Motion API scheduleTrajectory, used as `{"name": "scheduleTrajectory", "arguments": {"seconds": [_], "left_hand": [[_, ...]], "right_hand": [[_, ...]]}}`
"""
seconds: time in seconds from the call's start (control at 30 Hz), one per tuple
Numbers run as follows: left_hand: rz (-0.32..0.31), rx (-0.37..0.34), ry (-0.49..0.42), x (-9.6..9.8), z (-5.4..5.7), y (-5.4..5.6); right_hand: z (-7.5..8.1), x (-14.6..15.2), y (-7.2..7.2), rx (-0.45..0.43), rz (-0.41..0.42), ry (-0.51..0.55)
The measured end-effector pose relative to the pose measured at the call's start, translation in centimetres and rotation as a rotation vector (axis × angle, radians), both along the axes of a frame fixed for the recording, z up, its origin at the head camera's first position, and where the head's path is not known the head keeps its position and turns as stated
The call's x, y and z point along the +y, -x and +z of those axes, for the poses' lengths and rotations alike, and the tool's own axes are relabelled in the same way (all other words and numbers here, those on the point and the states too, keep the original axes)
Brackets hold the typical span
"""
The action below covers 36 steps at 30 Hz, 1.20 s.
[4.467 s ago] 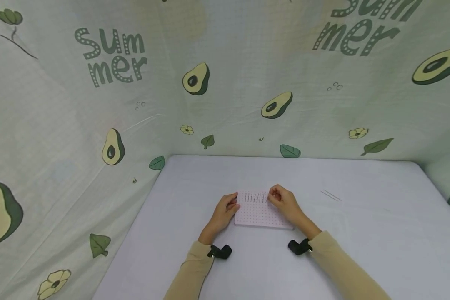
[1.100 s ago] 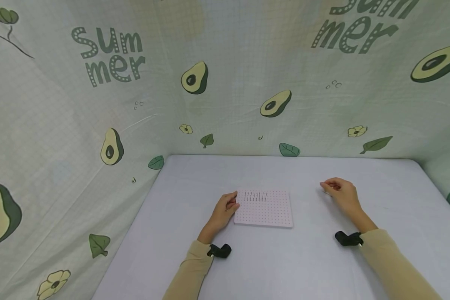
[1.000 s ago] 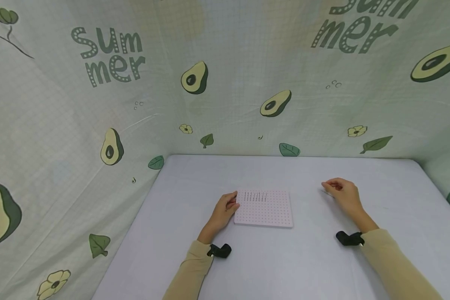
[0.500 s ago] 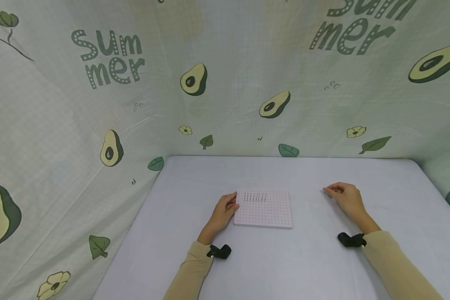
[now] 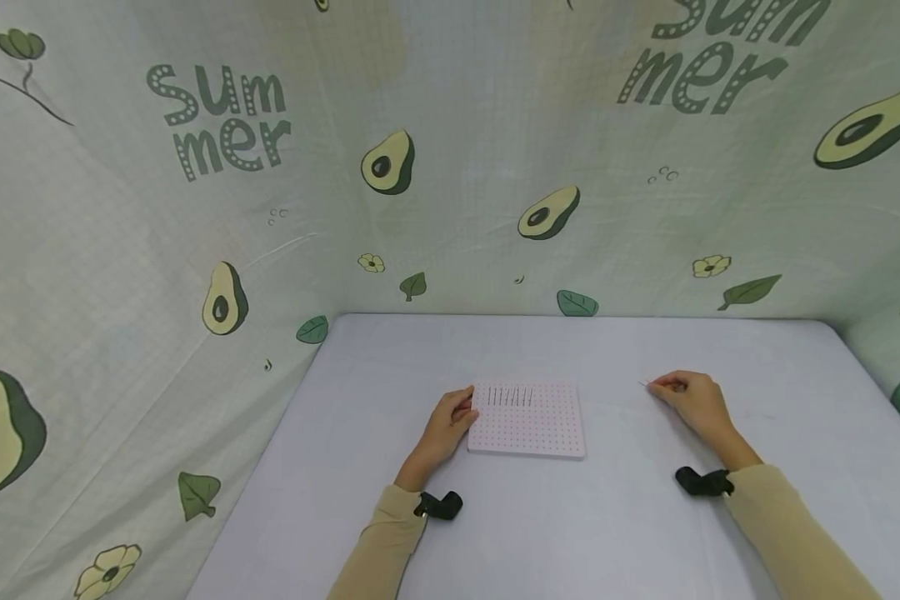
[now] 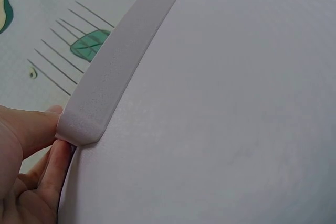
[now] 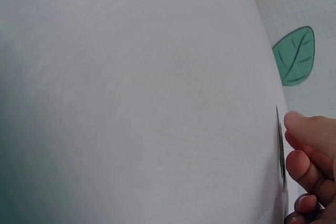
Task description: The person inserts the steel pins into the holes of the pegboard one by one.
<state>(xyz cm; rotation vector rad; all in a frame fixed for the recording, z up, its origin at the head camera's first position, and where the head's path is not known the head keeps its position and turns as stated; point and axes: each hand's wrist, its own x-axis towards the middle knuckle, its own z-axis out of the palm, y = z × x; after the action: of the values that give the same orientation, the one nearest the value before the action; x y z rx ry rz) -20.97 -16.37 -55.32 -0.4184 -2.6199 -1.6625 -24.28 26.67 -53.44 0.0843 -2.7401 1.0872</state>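
Note:
My left hand (image 5: 442, 427) pinches the left edge of a pale pink pegboard (image 5: 528, 429) near its upper corner; the left wrist view shows fingers on both sides of the board's corner (image 6: 84, 124). Several thin needles (image 5: 510, 396) stand upright in its back row, from the left side to about the middle. Off to the right, my right hand (image 5: 696, 404) is low over the table with curled fingers, beside loose thin needles (image 7: 281, 145). A needle tip (image 5: 642, 383) shows just left of those fingers. Whether they grip a needle is unclear.
A white table (image 5: 555, 525) lies under everything. Behind and to the left hangs a pale sheet (image 5: 457, 217) printed with avocados and leaves. A black wrist camera (image 5: 441, 504) sits on the left wrist, another black camera (image 5: 701, 482) on the right.
From the needle row on the board, my right hand has moved right to the loose needles, then shifted slightly nearer me over the last second. The left hand keeps its hold on the board.

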Motion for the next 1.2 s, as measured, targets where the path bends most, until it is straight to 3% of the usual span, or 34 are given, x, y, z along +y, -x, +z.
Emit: {"name": "scheduleTrajectory", "arguments": {"seconds": [0.63, 0.9, 0.97, 1.13, 1.2], "left_hand": [[-0.028, 0.057, -0.058, 0.5, 0.3, 0.1], [-0.008, 0.044, 0.001, 0.1, 0.2, -0.4], [-0.002, 0.033, -0.005, 0.3, 1.2, -1.1], [0.016, 0.031, -0.005, 0.7, 1.4, -1.3], [0.014, 0.031, -0.007, 0.3, 0.3, -0.7]], "right_hand": [[0.1, 0.5, -0.2, 0.034, 0.011, -0.025], [-0.6, 0.3, -0.3, 0.03, 0.018, -0.02], [-0.5, 0.1, -0.4, 0.03, 0.016, -0.026], [-0.1, -0.2, -0.6, 0.029, 0.023, -0.042], [-0.1, -0.2, -0.5, 0.034, 0.026, -0.045]]}}
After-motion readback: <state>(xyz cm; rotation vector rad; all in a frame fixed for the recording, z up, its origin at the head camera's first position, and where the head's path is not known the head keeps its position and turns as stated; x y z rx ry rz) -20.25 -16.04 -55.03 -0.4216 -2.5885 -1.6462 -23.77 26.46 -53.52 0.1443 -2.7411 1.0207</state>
